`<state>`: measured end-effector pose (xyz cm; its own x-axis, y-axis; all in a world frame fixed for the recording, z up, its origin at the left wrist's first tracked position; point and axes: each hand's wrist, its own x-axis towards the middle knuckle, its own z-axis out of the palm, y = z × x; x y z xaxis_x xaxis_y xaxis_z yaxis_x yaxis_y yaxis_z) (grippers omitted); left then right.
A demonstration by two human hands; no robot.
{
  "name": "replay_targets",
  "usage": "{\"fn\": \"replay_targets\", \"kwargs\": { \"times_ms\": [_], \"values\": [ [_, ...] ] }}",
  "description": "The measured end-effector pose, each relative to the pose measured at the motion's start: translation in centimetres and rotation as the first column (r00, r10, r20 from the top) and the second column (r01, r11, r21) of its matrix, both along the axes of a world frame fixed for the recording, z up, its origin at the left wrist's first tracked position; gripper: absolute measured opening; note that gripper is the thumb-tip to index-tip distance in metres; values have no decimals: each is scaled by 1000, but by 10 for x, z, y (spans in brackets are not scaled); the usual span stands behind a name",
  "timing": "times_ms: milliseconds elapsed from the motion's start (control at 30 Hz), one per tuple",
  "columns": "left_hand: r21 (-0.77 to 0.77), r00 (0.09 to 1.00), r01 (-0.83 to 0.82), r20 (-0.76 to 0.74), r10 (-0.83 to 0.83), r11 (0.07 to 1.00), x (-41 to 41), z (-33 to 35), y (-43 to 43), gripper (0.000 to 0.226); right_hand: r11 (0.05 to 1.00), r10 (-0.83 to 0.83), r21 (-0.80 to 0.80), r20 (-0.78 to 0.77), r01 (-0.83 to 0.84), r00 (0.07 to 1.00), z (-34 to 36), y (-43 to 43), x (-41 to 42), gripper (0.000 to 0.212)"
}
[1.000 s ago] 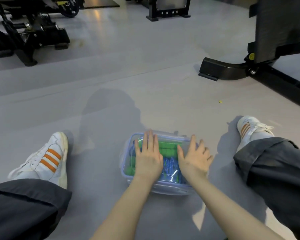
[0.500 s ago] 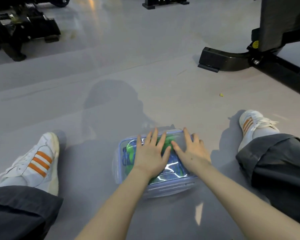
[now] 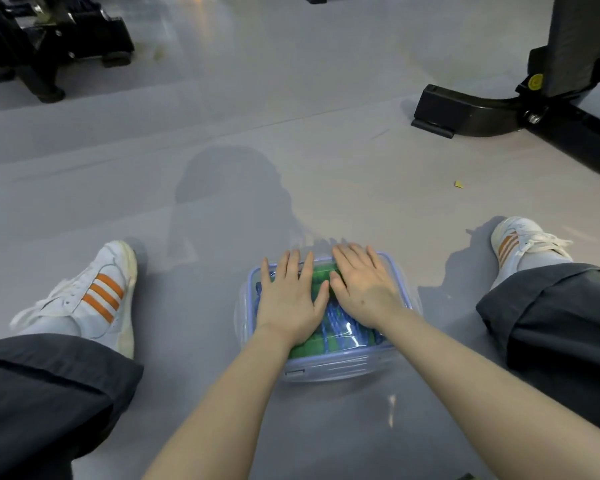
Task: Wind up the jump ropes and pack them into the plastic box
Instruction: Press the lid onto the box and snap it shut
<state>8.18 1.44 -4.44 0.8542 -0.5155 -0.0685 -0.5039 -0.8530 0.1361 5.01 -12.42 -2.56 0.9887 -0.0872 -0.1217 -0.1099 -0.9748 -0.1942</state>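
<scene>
The plastic box (image 3: 329, 370) sits on the gym floor (image 3: 222, 174) between the person's outstretched legs, its clear blue-rimmed lid (image 3: 352, 336) on top; the wound jump ropes (image 3: 321, 273), green and blue, show through it, so they are packed inside. Both grips are spread flat and pinch nothing; the left grip (image 3: 288, 299) presses the lid's left half, the right grip (image 3: 368, 289) its right half, thumbs touching at the middle. A second ago the palms lay apart, the right one out at the lid's right edge; they have since drawn together and slid toward its far edge. That reads as seating the lid; winding and packing look done; whether the side latches are snapped I cannot tell.
</scene>
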Motion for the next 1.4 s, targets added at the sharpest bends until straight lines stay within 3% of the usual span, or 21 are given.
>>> {"fn": "replay_targets", "kwargs": {
  "times_ms": [100, 200, 400, 600, 700, 767, 867, 933, 1000, 1167, 1233, 1300, 1400],
  "values": [
    [-30, 1000, -13, 19, 14, 999, 2, 2, 0, 88, 999, -32, -6, 53, 32, 998, -1, 0, 6, 44],
    [-50, 1000, -20, 4, 20, 999, 4, 5, -1, 89, 998, -30, -43, 98, 35, 995, -5, 1, 11, 61],
    [-47, 999, -41, 15, 42, 998, 6, 6, -3, 86, 997, -75, 40, 85, 72, 994, -6, -2, 23, 37],
    [-45, 998, -45, 44, 47, 998, 6, 4, -5, 88, 992, -58, 116, 93, 47, 994, 0, -9, 15, 41],
    [-21, 994, -96, 46, 97, 995, -1, 4, -8, 86, 961, -275, 49, 191, 271, 942, -4, -5, -5, 53],
    [11, 983, -180, 42, 180, 984, -13, 4, -12, 79, 860, -506, 70, 235, 505, 830, -5, 2, -21, 49],
    [5, 934, -358, -22, 358, 934, -38, 10, -19, 68, 704, -708, 165, 71, 691, 703, 4, 11, -38, 42],
    [27, 901, -426, -71, 427, 904, -51, 15, -21, 51, 657, -747, 171, 18, 734, 664, 5, 17, -44, 44],
    [61, 882, -454, -109, 458, 889, -61, 15, -20, 49, 724, -684, 125, 5, 678, 729, 1, 18, -46, 49],
    [-22, 869, -476, -167, 466, 879, -66, 18, -19, 75, 882, -471, -8, 16, 471, 882, -3, -2, -41, 53],
    [-17, 886, -456, -103, 452, 890, -57, 19, -22, 73, 916, -400, -18, 53, 402, 915, -6, -12, -31, 53],
    [-68, 922, -385, -77, 380, 920, -44, 24, -24, 62, 946, -321, -22, 50, 323, 946, -5, -13, -19, 55],
    [-54, 986, -156, 55, 159, 986, -11, 19, -34, 64, 981, -192, -8, 71, 193, 979, -8, -14, 0, 65]
  ]
}}
